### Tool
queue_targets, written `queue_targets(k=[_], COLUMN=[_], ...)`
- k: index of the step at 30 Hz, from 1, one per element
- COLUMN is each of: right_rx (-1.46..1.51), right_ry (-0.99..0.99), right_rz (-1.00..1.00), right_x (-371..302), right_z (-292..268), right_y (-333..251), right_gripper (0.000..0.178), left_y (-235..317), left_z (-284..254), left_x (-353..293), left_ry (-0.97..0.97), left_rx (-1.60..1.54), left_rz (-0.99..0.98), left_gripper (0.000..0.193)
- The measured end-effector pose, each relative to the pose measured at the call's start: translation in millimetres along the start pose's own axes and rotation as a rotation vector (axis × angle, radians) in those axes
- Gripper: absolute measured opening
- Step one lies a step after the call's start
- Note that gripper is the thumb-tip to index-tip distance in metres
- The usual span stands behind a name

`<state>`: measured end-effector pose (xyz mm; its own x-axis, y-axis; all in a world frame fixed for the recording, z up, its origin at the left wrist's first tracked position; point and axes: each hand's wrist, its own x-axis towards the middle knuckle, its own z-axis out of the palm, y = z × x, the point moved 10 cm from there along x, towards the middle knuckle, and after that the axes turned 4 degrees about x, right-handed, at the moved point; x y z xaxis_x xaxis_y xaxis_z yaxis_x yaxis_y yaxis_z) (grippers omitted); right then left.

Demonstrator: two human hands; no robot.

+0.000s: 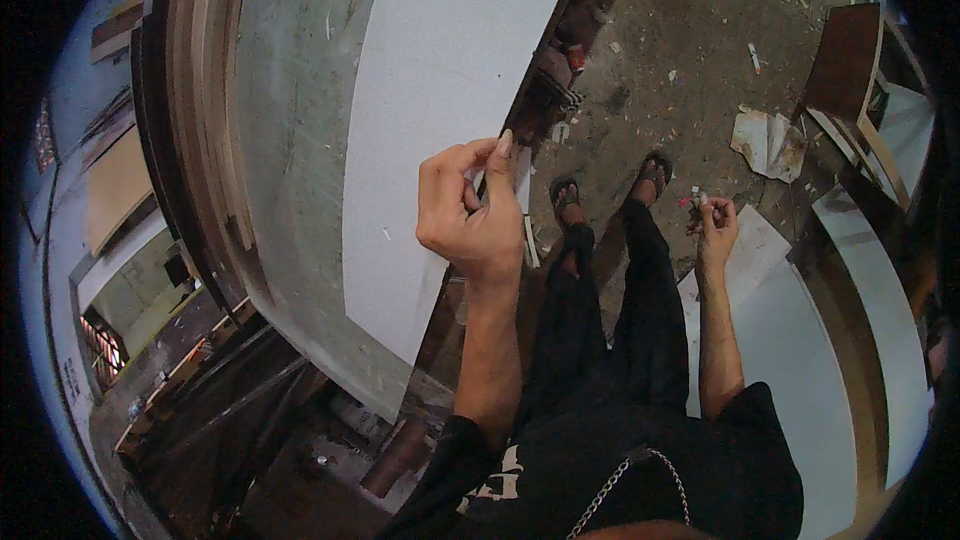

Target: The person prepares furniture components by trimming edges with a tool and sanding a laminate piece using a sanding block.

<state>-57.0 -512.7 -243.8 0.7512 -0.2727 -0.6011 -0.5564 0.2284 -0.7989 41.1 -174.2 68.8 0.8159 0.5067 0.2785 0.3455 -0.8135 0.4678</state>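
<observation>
Head view: dirt-brown floor (pixel 640 70) spreads beyond the person's 2 sandalled feet (pixel 655 176), littered with pale scraps. At left lies a large grey-green tabletop (pixel 300 140), and on it a long white board (pixel 430 70) running along its right edge. White panels (pixel 780 340) stand at right, with a brown board (pixel 845 55) farther up. Near that board lies a crumpled pale sheet (pixel 768 145). Left hand (pixel 473 205) appears in front of the white board's right edge, thumb and forefinger together, other fingers curled; I cannot tell whether it touches the board or pinches anything. Right hand (pixel 718 228) is lower, near the panels, thumb and fingers bent close. Beside its fingertips shows a small pinkish-red bit (pixel 685 202); whether they are clamped on it, I cannot tell.
</observation>
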Motion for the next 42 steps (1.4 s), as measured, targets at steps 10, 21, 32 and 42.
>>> queue_targets(k=[10,21,32,42], right_rx=[-0.022,-0.125,-0.073,-0.093], right_ry=[-0.033,-0.020,-0.161,-0.091], right_rz=[-0.035,-0.081,-0.007,-0.030], right_x=[5.7,-3.5,-51.3,-61.4], right_z=[-7.4,-6.2,65.5,48.0], right_y=[0.1,-5.4,6.4,25.4], right_gripper=[0.016,0.017,0.020,0.017], left_y=[-33.9,-87.6,-81.6,-75.4], left_z=[-18.9,-79.4,-63.8,-59.7], left_x=[-20.8,-77.8,-70.5,-64.8], left_ry=[0.062,-0.015,0.022,0.030], left_rx=[-0.551,0.082,0.019,0.012], left_rz=[-0.106,0.129,0.015,0.017], left_gripper=[0.022,0.021,0.027,0.020])
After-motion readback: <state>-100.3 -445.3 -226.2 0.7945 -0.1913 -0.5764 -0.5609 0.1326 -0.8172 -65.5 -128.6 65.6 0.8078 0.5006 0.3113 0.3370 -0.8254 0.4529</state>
